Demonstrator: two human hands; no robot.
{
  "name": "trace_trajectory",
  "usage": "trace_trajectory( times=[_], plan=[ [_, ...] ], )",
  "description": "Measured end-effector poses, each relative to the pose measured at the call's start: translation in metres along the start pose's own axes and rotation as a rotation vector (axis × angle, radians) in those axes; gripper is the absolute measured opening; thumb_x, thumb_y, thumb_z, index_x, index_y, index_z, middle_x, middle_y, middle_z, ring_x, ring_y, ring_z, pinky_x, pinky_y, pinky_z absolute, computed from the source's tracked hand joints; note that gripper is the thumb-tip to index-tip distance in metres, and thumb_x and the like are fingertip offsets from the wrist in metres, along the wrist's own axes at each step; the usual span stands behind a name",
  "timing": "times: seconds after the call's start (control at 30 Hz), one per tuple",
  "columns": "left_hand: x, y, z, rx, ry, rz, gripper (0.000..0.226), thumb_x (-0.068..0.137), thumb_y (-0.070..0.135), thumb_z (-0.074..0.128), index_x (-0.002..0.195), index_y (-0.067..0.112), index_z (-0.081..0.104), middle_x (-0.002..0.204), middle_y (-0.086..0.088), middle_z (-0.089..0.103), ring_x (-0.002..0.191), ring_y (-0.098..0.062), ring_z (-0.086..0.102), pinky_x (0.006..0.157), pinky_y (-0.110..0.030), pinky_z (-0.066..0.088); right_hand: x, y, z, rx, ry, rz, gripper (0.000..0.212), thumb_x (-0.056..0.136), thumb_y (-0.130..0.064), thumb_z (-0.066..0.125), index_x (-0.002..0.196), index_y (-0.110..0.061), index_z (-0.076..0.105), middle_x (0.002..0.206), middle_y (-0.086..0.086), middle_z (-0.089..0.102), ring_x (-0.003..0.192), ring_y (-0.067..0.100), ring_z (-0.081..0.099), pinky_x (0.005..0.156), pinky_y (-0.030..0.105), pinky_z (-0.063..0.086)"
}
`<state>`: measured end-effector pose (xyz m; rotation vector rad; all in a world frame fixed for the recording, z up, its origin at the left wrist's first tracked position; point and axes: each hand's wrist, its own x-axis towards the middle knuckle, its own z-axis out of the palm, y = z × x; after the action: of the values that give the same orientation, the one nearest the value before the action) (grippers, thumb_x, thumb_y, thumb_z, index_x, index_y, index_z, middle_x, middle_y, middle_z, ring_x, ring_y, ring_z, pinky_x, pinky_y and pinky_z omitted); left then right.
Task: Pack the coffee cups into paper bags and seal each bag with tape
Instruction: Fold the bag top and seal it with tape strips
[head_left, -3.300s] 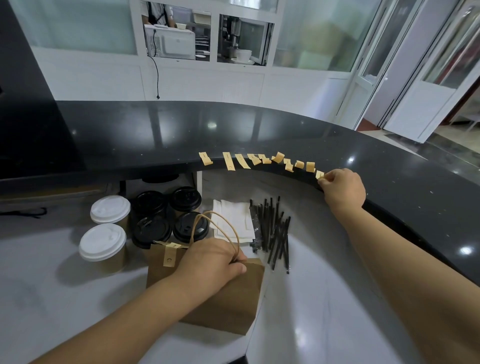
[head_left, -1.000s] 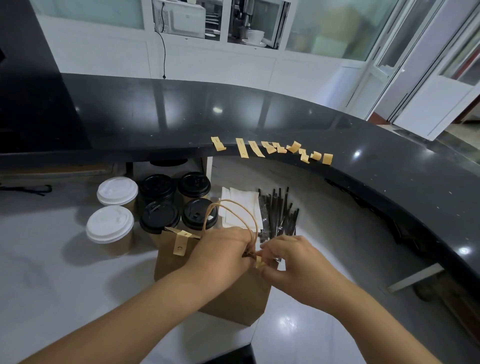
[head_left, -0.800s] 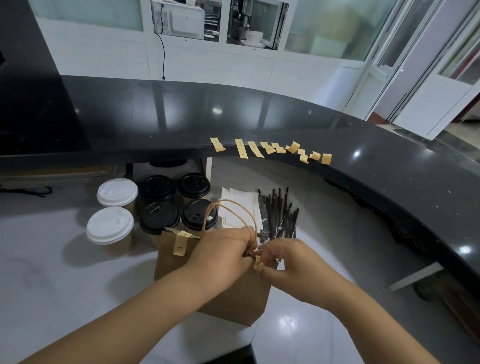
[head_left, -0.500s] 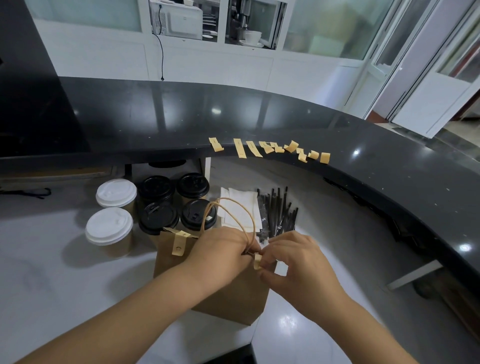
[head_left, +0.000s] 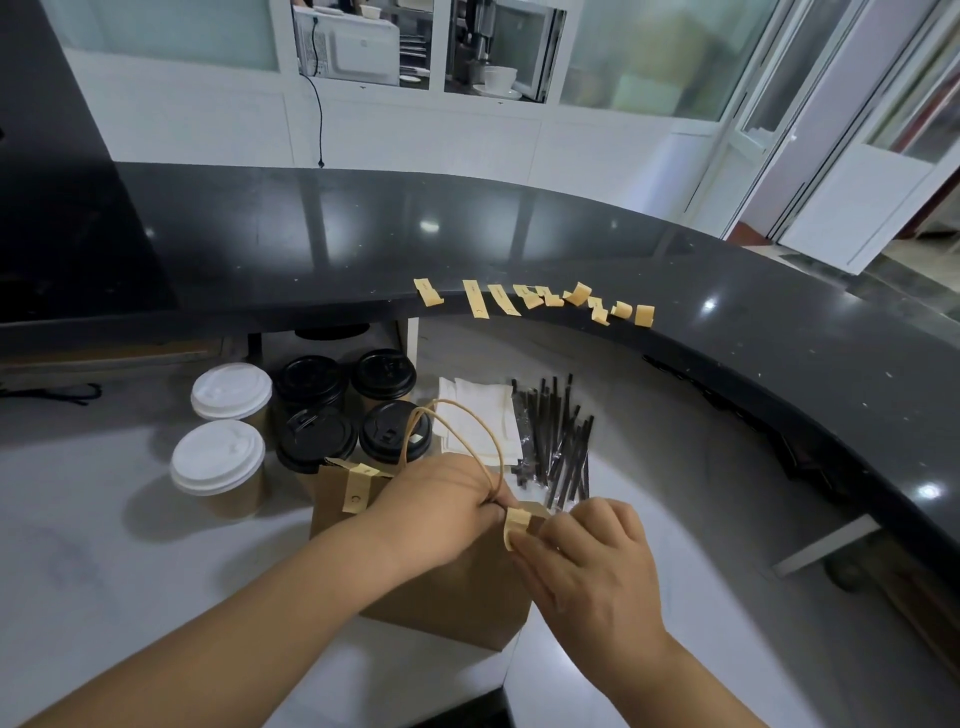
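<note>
A brown paper bag (head_left: 441, 597) stands on the white counter (head_left: 104, 571) in front of me. My left hand (head_left: 441, 506) grips its folded top and the base of the twine handles (head_left: 457, 426). One tan tape strip (head_left: 357, 488) sits over the top's left end. My right hand (head_left: 587, 561) pinches a second tape strip (head_left: 515, 524) and holds it over the top's right end. Behind the bag stand two white-lidded cups (head_left: 218, 462) and several black-lidded cups (head_left: 317, 439).
More tape strips (head_left: 535, 299) hang along the edge of the raised black counter (head_left: 727, 291). White napkins (head_left: 480, 410) and a pile of black wrapped straws (head_left: 553, 434) lie behind the bag. The white counter's front edge runs just below the bag.
My right hand took a tape strip from the black counter's edge and brought it to the bag's top. Over the last second it has folded the strip over the right end.
</note>
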<state>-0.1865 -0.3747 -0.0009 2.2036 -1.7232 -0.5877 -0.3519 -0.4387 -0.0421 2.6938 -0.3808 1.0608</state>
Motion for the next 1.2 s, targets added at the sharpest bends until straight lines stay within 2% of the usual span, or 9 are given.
trace_trajectory(
  times=[0.1, 0.33, 0.5, 0.57, 0.67, 0.77, 0.83, 1.03, 1.2],
  plan=[
    [0.000, 0.001, -0.001, -0.010, -0.008, -0.003, 0.025, 0.093, 0.030, 0.052, 0.112, 0.038, 0.066, 0.113, 0.013, 0.066, 0.108, -0.008, 0.056, 0.093, -0.026, 0.044, -0.003, 0.000, 0.007, -0.023, -0.024, 0.017, 0.008, 0.079, -0.016, 0.074, 0.072, -0.017, 0.069, 0.065, -0.005, 0.055, 0.065, 0.020, 0.039, 0.065, 0.030, 0.033],
    [-0.002, 0.002, -0.003, -0.008, -0.017, 0.004, 0.025, 0.094, 0.030, 0.051, 0.112, 0.036, 0.067, 0.115, 0.014, 0.065, 0.110, -0.007, 0.055, 0.095, -0.024, 0.043, -0.010, 0.003, 0.016, -0.064, -0.049, -0.011, 0.003, 0.081, -0.019, 0.073, 0.080, -0.017, 0.070, 0.065, -0.004, 0.053, 0.065, 0.020, 0.037, 0.064, 0.030, 0.031],
    [-0.001, 0.003, -0.003, -0.012, -0.005, 0.002, 0.026, 0.094, 0.029, 0.049, 0.113, 0.036, 0.066, 0.116, 0.014, 0.064, 0.112, -0.006, 0.054, 0.095, -0.022, 0.042, -0.018, 0.004, 0.016, 0.031, -0.079, -0.012, 0.041, 0.091, -0.045, 0.057, 0.060, -0.020, 0.062, 0.062, -0.005, 0.049, 0.065, 0.020, 0.039, 0.063, 0.030, 0.031],
    [-0.002, 0.003, -0.003, -0.033, 0.007, -0.005, 0.026, 0.095, 0.030, 0.048, 0.112, 0.035, 0.067, 0.116, 0.015, 0.064, 0.110, -0.005, 0.054, 0.094, -0.021, 0.042, -0.020, 0.004, 0.013, 0.135, -0.038, 0.064, 0.041, 0.090, -0.047, 0.058, 0.059, -0.021, 0.063, 0.063, -0.005, 0.049, 0.067, 0.018, 0.038, 0.065, 0.028, 0.030],
    [-0.003, 0.002, -0.003, -0.045, 0.013, -0.008, 0.026, 0.095, 0.030, 0.048, 0.112, 0.035, 0.067, 0.114, 0.015, 0.063, 0.108, -0.005, 0.054, 0.092, -0.021, 0.042, -0.011, 0.008, 0.010, 0.275, -0.003, 0.363, 0.025, 0.079, -0.045, 0.066, 0.082, -0.021, 0.068, 0.082, -0.008, 0.059, 0.083, 0.012, 0.045, 0.069, 0.022, 0.037],
    [-0.002, 0.003, -0.003, -0.023, 0.012, 0.004, 0.026, 0.093, 0.030, 0.049, 0.111, 0.036, 0.066, 0.109, 0.016, 0.063, 0.105, -0.006, 0.054, 0.086, -0.021, 0.042, -0.004, 0.012, 0.017, 0.480, -0.157, 0.570, 0.023, 0.071, -0.037, 0.074, 0.091, -0.031, 0.068, 0.097, -0.023, 0.057, 0.098, 0.001, 0.042, 0.078, 0.022, 0.039],
    [-0.002, 0.003, -0.003, 0.019, 0.017, 0.022, 0.026, 0.088, 0.030, 0.054, 0.110, 0.038, 0.065, 0.102, 0.015, 0.063, 0.097, -0.006, 0.054, 0.077, -0.020, 0.040, -0.003, 0.013, 0.023, 0.567, -0.228, 0.621, 0.014, 0.072, -0.032, 0.077, 0.083, -0.035, 0.068, 0.095, -0.025, 0.057, 0.102, 0.001, 0.042, 0.080, 0.026, 0.041],
    [-0.004, 0.005, 0.004, 0.027, 0.094, -0.020, 0.012, 0.080, 0.033, 0.062, 0.091, 0.034, 0.066, 0.081, 0.012, 0.059, 0.080, -0.006, 0.052, 0.066, -0.020, 0.040, 0.006, 0.009, 0.029, 0.716, -0.266, 0.790, 0.012, 0.075, -0.019, 0.078, 0.069, -0.026, 0.069, 0.094, -0.020, 0.057, 0.098, 0.003, 0.043, 0.079, 0.018, 0.036],
    [-0.002, 0.006, 0.008, 0.028, 0.109, -0.050, 0.006, 0.082, 0.032, 0.059, 0.076, 0.030, 0.062, 0.077, 0.008, 0.062, 0.076, -0.008, 0.057, 0.063, -0.022, 0.041, 0.005, 0.008, 0.030, 0.727, -0.185, 0.705, 0.011, 0.076, -0.035, 0.075, 0.069, -0.027, 0.072, 0.087, -0.018, 0.061, 0.097, 0.008, 0.047, 0.080, 0.023, 0.040]
  ],
)
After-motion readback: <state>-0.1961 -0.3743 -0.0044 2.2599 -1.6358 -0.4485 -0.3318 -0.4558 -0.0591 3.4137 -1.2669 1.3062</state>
